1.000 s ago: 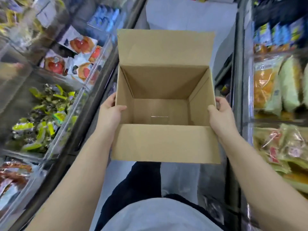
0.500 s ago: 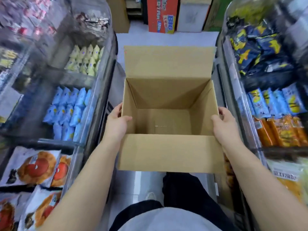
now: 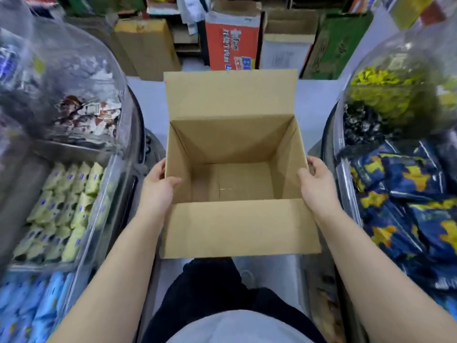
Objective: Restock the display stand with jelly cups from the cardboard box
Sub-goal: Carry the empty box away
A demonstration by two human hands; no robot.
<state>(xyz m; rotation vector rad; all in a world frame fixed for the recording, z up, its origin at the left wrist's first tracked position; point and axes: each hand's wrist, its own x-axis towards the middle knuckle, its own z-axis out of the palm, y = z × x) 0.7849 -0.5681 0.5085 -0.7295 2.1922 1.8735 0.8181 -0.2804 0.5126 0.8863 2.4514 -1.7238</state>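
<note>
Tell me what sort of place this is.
Likely a snack shop aisle: clear display bins of wrapped sweets on both sides, dark blue snack packets at right, and stacked stock cartons ahead.

Pale green wrapped snack packs (image 3: 66, 206) are stacked in rows in a clear-fronted bin on the left, with light blue packets (image 3: 32, 308) below them. Dark blue foil bags with yellow print (image 3: 405, 194) are piled on the right, beneath blurred yellow-green wrapped sweets (image 3: 385, 90). An orange-red printed carton (image 3: 231, 45) is seen among brown cartons (image 3: 146, 45) at the far end.
</note>
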